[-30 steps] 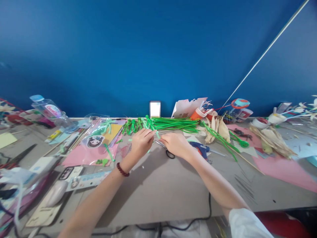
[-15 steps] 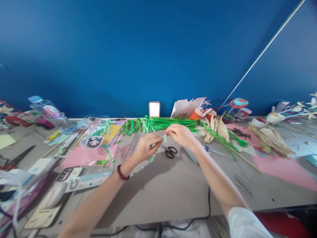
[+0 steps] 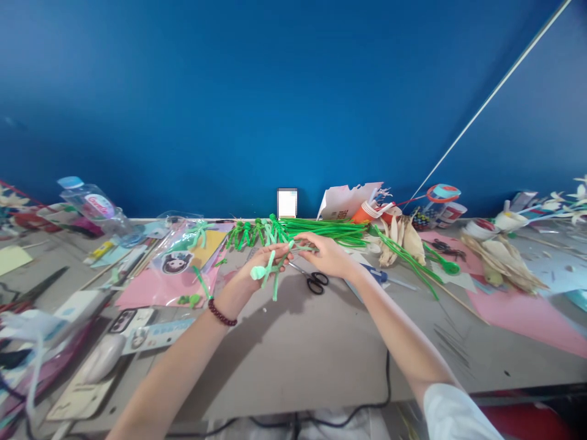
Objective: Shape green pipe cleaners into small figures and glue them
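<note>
My left hand, with a dark red bead bracelet at the wrist, is closed on a light green pipe-cleaner piece. The piece has a coiled end and several limbs that hang below the fingers. Close beside it my right hand is pinched on a thin pale strand that reaches toward the left fingers; whether it belongs to the same piece I cannot tell. Just under the right hand, black-handled scissors lie on the grey table. Behind the hands stand finished-looking green pipe-cleaner pieces beside a bundle of green pipe cleaners.
At left are a plastic bottle, a clear bag on pink paper and a white mouse. To the right lie dried husks, an orange cup and pink paper. A phone-like screen leans against the blue wall.
My left hand has turned, bringing the light green piece into fuller view in front of the palm. The right hand has shifted slightly left and lower, nearer the left fingertips.
</note>
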The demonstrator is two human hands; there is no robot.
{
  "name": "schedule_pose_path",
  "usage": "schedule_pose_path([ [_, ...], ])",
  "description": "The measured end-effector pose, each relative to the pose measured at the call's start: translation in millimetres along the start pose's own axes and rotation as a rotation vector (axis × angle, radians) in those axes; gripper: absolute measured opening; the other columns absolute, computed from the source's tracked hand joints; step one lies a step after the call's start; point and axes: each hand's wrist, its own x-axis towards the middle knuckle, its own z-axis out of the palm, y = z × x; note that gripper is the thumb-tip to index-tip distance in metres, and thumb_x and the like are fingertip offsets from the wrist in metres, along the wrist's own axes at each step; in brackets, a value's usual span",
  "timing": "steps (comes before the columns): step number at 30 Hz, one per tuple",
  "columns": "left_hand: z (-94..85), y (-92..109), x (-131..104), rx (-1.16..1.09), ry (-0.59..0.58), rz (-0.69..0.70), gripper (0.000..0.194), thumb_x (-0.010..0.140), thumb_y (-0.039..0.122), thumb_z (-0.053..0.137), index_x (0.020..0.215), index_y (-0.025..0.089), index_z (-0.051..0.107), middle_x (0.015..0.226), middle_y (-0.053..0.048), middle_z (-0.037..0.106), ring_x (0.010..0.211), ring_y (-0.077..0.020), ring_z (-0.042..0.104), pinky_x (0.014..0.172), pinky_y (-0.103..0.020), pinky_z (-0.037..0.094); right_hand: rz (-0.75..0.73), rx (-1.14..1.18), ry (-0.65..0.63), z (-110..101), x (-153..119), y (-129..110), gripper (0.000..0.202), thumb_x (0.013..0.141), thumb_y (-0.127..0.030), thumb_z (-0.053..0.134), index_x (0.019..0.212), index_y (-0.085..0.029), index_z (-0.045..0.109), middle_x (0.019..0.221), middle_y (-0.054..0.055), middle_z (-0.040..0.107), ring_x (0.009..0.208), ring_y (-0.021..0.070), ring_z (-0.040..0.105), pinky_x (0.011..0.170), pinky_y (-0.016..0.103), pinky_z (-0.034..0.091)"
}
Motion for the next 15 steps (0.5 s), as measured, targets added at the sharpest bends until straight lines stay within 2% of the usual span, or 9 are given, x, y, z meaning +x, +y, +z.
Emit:
schedule_pose_path([
  [4,-2.7,-2,0,0.138,-0.024,0.096,0.026,0.083,0.038,0.053,0.082,0.017,0.069,0.071,-0.009,0.068,0.058,-0.0161,0.061,0.05,-0.029,0.049,-0.035,0.089,0.031,1,1,-3,0.035,0.085,-0.032,0.05,0.118,-0.022,0.055,0.111,0.007,0.064,0.1,0.0174,0.059,0.078,0.027,0.046],
  [8,-2.9,-4,0,0.225,-0.06,0.172,0.027,0.084,0.039,0.053,0.085,0.018,0.069,0.07,-0.008,0.067,0.056,-0.0163,0.061,0.051,-0.031,0.05,-0.057,0.101,0.072,5,2,-1,0.027,0.086,-0.031,0.051,0.108,-0.021,0.064,0.101,0.006,0.065,0.087,0.016,0.06,0.073,0.026,0.045],
  [12,0.3,-3,0,0.115,-0.035,0.123,0.022,0.077,0.038,0.062,0.079,0.017,0.067,0.067,-0.006,0.065,0.056,-0.0153,0.06,0.054,-0.03,0.05,-0.101,0.02,0.124,9,1,2,0.024,0.087,-0.024,0.051,0.103,-0.023,0.069,0.08,0.002,0.061,0.069,0.0119,0.055,0.063,0.022,0.04],
  [15,4.8,-2,1,0.014,0.02,0.061,0.025,0.068,0.039,0.071,0.073,0.016,0.062,0.064,-0.002,0.063,0.053,-0.0126,0.059,0.053,-0.027,0.049,-0.09,-0.068,0.139,10,-1,0,0.026,0.087,-0.021,0.05,0.105,-0.025,0.069,0.078,0.002,0.059,0.067,0.0114,0.053,0.06,0.021,0.037],
])
